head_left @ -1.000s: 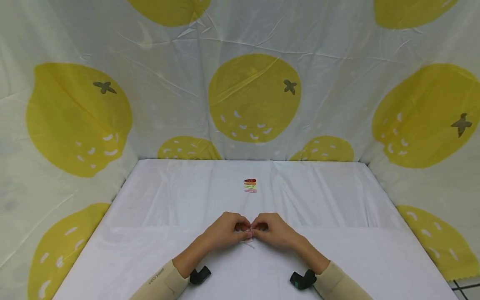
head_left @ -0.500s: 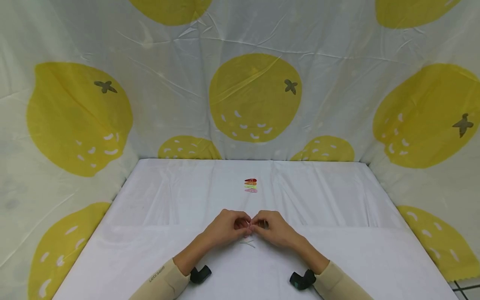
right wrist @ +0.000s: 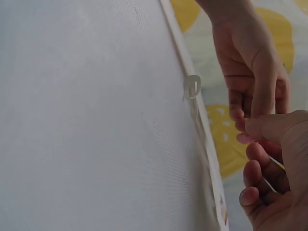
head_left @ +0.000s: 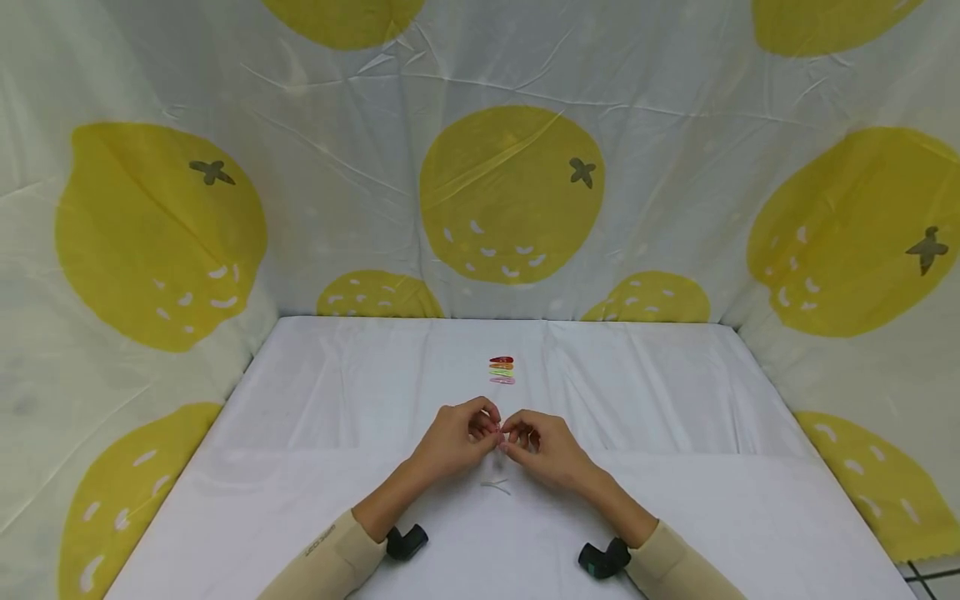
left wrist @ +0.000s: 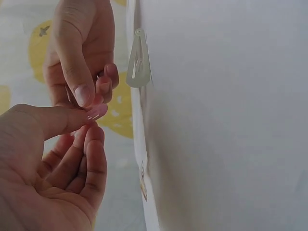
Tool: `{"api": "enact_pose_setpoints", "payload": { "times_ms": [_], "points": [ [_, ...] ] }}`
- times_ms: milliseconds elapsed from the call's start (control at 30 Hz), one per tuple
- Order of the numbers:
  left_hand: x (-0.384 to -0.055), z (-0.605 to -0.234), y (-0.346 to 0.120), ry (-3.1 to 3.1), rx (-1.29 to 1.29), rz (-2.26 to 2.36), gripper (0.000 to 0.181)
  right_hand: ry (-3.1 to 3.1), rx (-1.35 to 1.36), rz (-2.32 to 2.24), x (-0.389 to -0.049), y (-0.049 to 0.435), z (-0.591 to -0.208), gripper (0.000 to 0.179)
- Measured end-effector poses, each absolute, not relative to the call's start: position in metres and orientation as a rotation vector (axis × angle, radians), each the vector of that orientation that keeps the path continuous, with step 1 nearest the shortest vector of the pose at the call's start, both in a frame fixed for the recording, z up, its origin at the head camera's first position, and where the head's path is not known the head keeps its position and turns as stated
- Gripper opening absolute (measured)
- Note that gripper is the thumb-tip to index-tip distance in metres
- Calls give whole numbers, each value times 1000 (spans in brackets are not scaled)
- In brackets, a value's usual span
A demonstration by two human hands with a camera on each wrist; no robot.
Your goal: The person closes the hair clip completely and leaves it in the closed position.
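Note:
In the head view my left hand (head_left: pixel 454 435) and right hand (head_left: pixel 546 450) meet fingertip to fingertip above the white table. Between them is a small pink hair clip (left wrist: pixel 97 112) with white marks, mostly covered by fingers. The thumb and fingertips of each hand pinch it, as far as the wrist views show. Below the hands a pale snap hair clip (head_left: pixel 495 486) lies on the cloth; its teardrop frame is plain in the left wrist view. Farther away, several snap clips form a stack of rows: red (head_left: pixel 502 360), orange (head_left: pixel 502 366), yellow-green (head_left: pixel 502 373) and pink (head_left: pixel 502 381).
A white cloth (head_left: pixel 675 508) covers the table. Curtains with yellow lemon prints (head_left: pixel 510 196) stand behind it and on both sides. A black wrist device (head_left: pixel 407 542) sits by the left sleeve, another (head_left: pixel 603 558) by the right.
Both hands have risen and moved away from the body, the left more than the right. The pale clip below them has come into fuller view. The row of clips stays put.

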State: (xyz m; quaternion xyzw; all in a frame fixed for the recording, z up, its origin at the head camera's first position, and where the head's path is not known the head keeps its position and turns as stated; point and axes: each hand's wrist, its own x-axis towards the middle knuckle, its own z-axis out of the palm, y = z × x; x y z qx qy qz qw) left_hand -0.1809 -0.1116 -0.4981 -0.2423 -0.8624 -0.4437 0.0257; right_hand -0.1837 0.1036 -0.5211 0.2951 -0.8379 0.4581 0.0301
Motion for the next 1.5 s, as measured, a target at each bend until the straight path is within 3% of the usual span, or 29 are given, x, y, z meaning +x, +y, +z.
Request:
{"api": "enact_pose_setpoints", "payload": {
  "times_ms": [600, 1000, 1500],
  "points": [
    [-197, -490, -107, -2577, -761, -1427, 20, -2524, 853, 1291, -203, 119, -506, 3],
    [-219, -479, -119, -2579, -786, -1315, 33, -2497, 836, 1194, -231, 119, -487, 5],
    [-240, -466, -128, -2569, -889, -1298, 33, -2525, 818, 1191, -242, 114, -476, 8]
  ]
}}
